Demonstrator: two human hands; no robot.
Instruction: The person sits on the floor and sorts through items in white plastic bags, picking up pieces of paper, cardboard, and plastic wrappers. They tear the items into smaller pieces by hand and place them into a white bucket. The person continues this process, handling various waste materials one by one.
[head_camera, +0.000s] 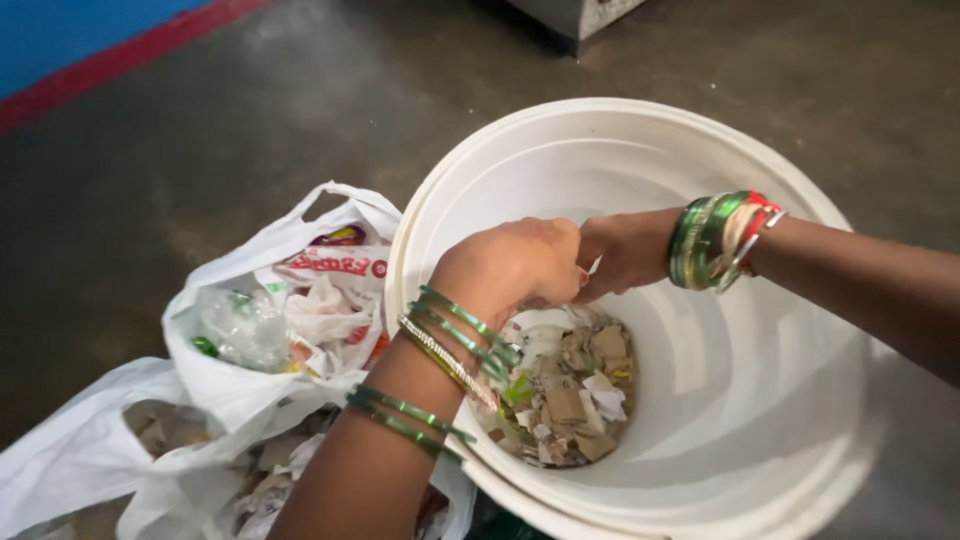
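Observation:
Both my hands reach into a large white plastic bucket (790, 400). My left hand (510, 265), with green bangles on the wrist, is curled shut over the bucket's middle; what it grips is hidden under the fingers. My right hand (625, 250), also with green bangles, meets it fingertip to fingertip, and a small white scrap shows between them. At the bucket's bottom lies a heap of torn paper and cardboard scraps (565, 395), just below both hands.
Left of the bucket stands a white plastic bag (300, 300) stuffed with wrappers and crumpled plastic. Another white bag (90, 450) with paper scraps lies at the lower left. The floor is grey concrete, with a red and blue wall base (100, 60) at upper left.

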